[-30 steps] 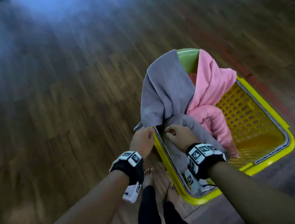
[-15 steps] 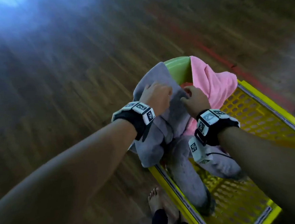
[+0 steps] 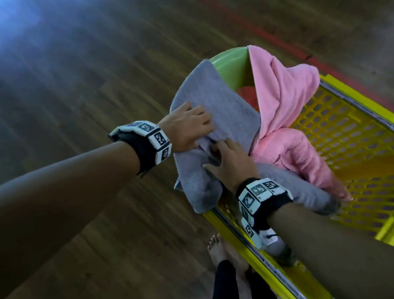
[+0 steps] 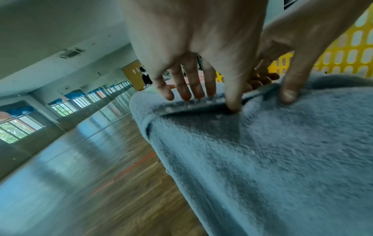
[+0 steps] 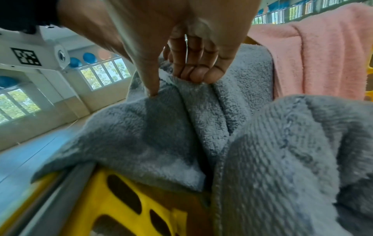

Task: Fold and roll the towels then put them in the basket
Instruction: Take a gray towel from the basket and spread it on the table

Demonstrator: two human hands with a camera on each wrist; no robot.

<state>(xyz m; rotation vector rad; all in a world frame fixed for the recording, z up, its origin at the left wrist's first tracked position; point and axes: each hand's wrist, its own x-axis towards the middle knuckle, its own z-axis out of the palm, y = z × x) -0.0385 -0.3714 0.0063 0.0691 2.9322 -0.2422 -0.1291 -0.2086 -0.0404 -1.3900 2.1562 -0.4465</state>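
A grey towel [image 3: 222, 100] hangs over the green handle [image 3: 231, 61] and near rim of the yellow basket [image 3: 364, 105], its lower end lying inside. A pink towel [image 3: 285, 90] is draped beside it on the right. My left hand [image 3: 201, 132] lies on the grey towel's upper flap; in the left wrist view the left hand [image 4: 201, 99] has fingers on top and the thumb tucked at the flap's edge. My right hand [image 3: 225, 156] grips a bunched fold of the grey towel [image 5: 161, 135], fingers curled in the right hand [image 5: 177, 86]. The pink towel [image 5: 322, 55] hangs behind.
The basket stands on a dark wooden floor [image 3: 80, 87] with a red line [image 3: 264, 33] behind it. An orange thing [image 3: 248, 93] shows under the towels near the handle. My bare feet [image 3: 220, 249] stand at the basket's near left rim.
Both hands rose from the basket's near rim to the grey towel over the handle. Since half a second ago the right hand has dropped to a lower fold and the left hand has spread on the flap.
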